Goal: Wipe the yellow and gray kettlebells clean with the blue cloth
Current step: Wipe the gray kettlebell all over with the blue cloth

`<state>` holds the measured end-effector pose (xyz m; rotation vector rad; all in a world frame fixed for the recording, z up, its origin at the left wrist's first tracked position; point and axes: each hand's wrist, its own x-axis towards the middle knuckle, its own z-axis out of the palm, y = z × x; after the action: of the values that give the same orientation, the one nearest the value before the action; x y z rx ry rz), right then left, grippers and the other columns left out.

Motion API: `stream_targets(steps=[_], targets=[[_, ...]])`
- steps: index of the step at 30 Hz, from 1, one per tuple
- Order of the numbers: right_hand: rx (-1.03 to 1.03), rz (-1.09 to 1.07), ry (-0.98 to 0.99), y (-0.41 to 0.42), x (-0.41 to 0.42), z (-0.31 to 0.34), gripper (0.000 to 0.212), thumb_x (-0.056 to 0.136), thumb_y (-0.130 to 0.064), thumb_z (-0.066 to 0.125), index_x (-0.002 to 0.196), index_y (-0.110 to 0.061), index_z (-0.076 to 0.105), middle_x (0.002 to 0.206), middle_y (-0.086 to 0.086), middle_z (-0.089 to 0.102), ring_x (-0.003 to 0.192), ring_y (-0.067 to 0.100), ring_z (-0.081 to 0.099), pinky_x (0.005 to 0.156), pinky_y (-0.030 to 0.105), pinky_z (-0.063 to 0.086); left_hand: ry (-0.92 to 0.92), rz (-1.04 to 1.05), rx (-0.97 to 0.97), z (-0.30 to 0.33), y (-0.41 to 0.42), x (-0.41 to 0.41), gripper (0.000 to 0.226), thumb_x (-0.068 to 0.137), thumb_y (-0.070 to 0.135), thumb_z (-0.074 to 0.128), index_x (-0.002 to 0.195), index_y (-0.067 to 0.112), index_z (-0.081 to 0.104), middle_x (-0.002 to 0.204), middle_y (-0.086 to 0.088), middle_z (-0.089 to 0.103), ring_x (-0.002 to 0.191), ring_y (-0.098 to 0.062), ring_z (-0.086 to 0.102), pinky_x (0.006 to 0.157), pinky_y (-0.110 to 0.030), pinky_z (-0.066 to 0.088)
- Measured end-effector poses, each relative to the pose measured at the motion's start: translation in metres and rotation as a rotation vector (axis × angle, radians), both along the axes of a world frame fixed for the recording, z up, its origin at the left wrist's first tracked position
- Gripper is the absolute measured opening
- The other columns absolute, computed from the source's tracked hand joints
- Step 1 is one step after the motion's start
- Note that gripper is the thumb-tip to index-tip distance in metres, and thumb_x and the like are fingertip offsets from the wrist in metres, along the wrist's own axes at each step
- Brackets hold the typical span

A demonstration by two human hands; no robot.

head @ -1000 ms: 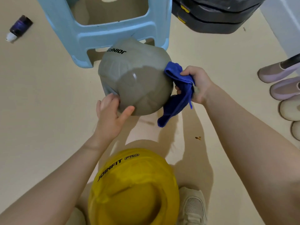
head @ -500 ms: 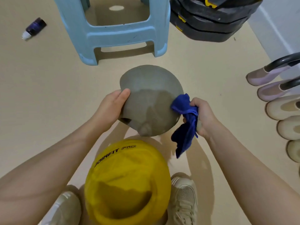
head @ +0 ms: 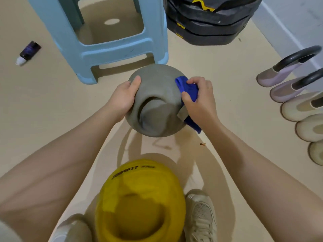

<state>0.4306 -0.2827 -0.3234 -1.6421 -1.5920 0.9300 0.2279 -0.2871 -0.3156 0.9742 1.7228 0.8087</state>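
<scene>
Nearest the person's feet, the yellow kettlebell [head: 139, 198] sits on the floor [head: 43, 110] between two pale sneakers [head: 201, 215]. Above it the gray kettlebell [head: 155, 102] is held off the floor between both hands. The left hand [head: 122, 98] cups its left side, thumb on top. The right hand [head: 199, 98] clutches the blue cloth [head: 187, 89] against its right side. Beyond stand a light-blue stool [head: 111, 49] and stacked black weights [head: 209, 23].

Surface finishes, items around the gray kettlebell [head: 157, 102]

Gray kettlebell: matt, smooth skin. Blue cloth [head: 187, 88] against its right side: soft, napped fabric. Yellow kettlebell [head: 139, 198] nearer than it: smooth, faint sheen. Stool [head: 111, 51] behind it: glossy light-blue plastic.
</scene>
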Motion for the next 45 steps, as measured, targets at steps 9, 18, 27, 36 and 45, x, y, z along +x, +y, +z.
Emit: stream_targets(steps=[9, 18, 27, 36, 45], targets=[[0.286, 0.101, -0.139, -0.016, -0.024, 0.001, 0.021, 0.087, -0.006, 0.05, 0.107, -0.003, 0.057, 0.107, 0.006, 0.048, 0.08, 0.0, 0.04, 0.074, 0.003, 0.033, 0.008, 0.036, -0.013, -0.008, 0.0, -0.011, 0.063, 0.083, 0.065, 0.035, 0.112, 0.016, 0.061, 0.108, -0.003, 0.066, 0.101, -0.021, 0.061, 0.097, -0.044, 0.046], [0.391, 0.214, -0.292, -0.003, -0.026, 0.014, 0.018, 0.087, -0.01, 0.051, 0.102, -0.008, 0.06, 0.107, 0.008, 0.053, 0.079, 0.009, 0.048, 0.076, 0.02, 0.042, -0.317, 0.114, -0.174, 0.0, 0.012, 0.02, 0.058, 0.09, 0.055, 0.04, 0.131, 0.013, 0.046, 0.121, -0.007, 0.061, 0.108, -0.024, 0.06, 0.097, -0.043, 0.046], [0.61, 0.604, -0.966, -0.025, 0.002, -0.024, 0.02, 0.085, -0.016, 0.054, 0.101, -0.009, 0.062, 0.095, 0.013, 0.058, 0.075, 0.028, 0.054, 0.065, 0.034, 0.047, -0.372, 0.169, -0.151, 0.004, 0.01, 0.041, 0.03, 0.096, 0.042, 0.042, 0.107, 0.015, 0.047, 0.122, -0.009, 0.057, 0.11, -0.026, 0.057, 0.098, -0.046, 0.046], [0.337, 0.223, -0.574, -0.004, -0.001, -0.009, 0.025, 0.083, -0.006, 0.054, 0.106, -0.01, 0.062, 0.102, 0.013, 0.058, 0.085, 0.033, 0.053, 0.068, 0.034, 0.044, -0.117, 0.117, -0.16, 0.008, 0.008, 0.027, 0.037, 0.096, 0.044, 0.041, 0.093, 0.011, 0.056, 0.079, -0.004, 0.056, 0.075, -0.017, 0.053, 0.078, -0.031, 0.047], [0.435, 0.33, -0.665, 0.007, 0.006, -0.008, 0.03, 0.079, -0.004, 0.059, 0.108, -0.008, 0.062, 0.1, 0.015, 0.062, 0.075, 0.038, 0.054, 0.059, 0.04, 0.049, -0.098, 0.038, -0.115, 0.01, 0.001, 0.029, 0.038, 0.097, 0.044, 0.04, 0.103, 0.01, 0.057, 0.082, 0.001, 0.061, 0.07, -0.01, 0.057, 0.061, -0.026, 0.037]])
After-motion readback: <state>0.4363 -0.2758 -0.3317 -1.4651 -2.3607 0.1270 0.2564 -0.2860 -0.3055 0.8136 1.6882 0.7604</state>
